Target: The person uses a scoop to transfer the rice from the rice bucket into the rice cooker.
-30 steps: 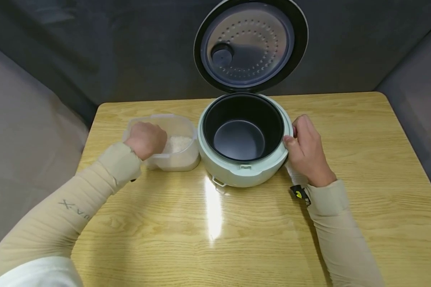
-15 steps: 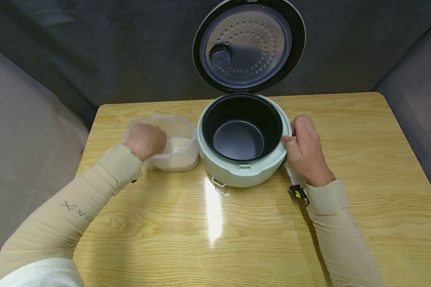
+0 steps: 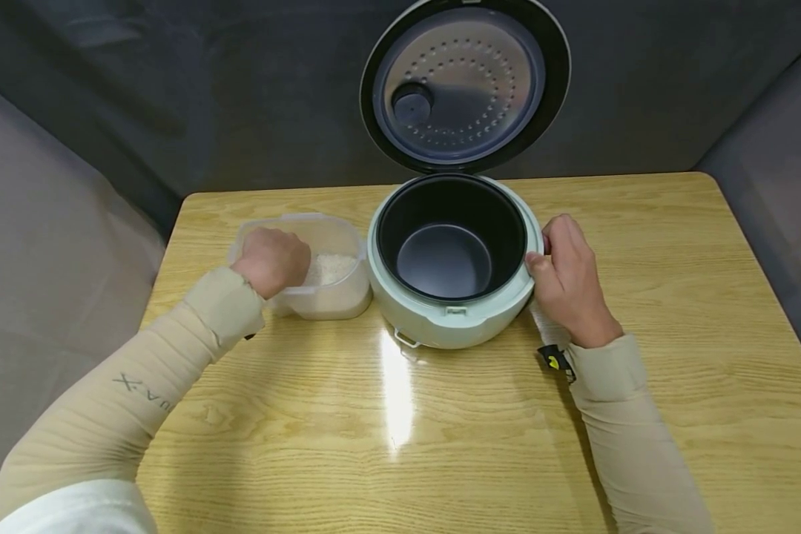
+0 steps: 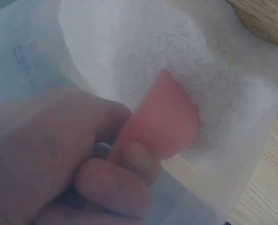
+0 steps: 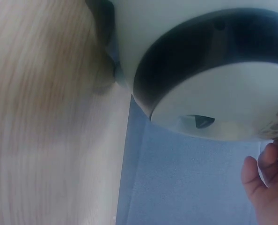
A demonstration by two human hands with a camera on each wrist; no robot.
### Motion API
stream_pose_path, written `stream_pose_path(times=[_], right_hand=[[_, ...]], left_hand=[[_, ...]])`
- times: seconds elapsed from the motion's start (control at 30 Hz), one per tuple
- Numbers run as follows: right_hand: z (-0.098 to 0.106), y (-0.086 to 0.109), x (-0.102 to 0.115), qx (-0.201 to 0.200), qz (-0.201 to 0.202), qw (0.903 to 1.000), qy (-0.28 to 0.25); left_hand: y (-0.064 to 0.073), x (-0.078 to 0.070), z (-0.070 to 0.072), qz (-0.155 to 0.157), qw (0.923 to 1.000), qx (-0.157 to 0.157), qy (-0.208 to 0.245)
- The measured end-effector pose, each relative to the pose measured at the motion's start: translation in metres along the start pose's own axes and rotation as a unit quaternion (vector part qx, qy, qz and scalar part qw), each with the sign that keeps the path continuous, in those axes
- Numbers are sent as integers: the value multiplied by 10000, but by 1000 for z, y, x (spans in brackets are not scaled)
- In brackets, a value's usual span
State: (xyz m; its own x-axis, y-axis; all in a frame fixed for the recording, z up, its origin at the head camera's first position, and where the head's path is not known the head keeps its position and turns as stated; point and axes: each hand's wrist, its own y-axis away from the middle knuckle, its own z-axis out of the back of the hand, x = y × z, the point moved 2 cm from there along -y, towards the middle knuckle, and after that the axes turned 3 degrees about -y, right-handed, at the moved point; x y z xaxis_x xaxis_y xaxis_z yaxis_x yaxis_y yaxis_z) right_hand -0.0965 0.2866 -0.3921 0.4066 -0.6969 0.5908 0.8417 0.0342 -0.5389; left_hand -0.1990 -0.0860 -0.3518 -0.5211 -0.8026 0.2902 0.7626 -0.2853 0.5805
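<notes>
My left hand (image 3: 272, 261) reaches down into a clear plastic container (image 3: 330, 305) partly filled with white rice (image 3: 330, 268). In the left wrist view, its fingers grip a pink scoop (image 4: 164, 117) whose bowl is dug into the rice; in the head view the hand hides this scoop. Right beside the container stands a pale green rice cooker (image 3: 434, 330), lid (image 3: 467, 89) raised, its dark inner pot (image 3: 443, 259) showing a bare bottom. My right hand (image 3: 567, 285) holds the cooker's right side, thumb at the rim. Its fingers (image 5: 270, 157) show by the cooker's wall in the right wrist view.
Everything stands on a light wooden table (image 3: 400, 475) with rounded back corners. A dark curtain (image 3: 254, 96) hangs behind its back edge, and grey cloth walls (image 3: 40, 245) rise at both sides. A small white wire loop (image 3: 407, 340) sticks out at the cooker's front foot.
</notes>
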Motion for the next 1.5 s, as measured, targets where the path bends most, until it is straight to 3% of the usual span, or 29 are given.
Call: stream_pose_path(times=[0.83, 1.27, 1.5], right_hand=[[0, 0, 0, -112, -14, 9999, -43], [0, -1, 0, -76, -47, 9999, -63], [-1, 0, -2, -120, -41, 9998, -124]], left_hand=[[1, 2, 1, -118, 9998, -114, -91], [0, 9, 1, -96, 9998, 23, 155], [-1, 11, -1, -165, 9998, -92, 82]])
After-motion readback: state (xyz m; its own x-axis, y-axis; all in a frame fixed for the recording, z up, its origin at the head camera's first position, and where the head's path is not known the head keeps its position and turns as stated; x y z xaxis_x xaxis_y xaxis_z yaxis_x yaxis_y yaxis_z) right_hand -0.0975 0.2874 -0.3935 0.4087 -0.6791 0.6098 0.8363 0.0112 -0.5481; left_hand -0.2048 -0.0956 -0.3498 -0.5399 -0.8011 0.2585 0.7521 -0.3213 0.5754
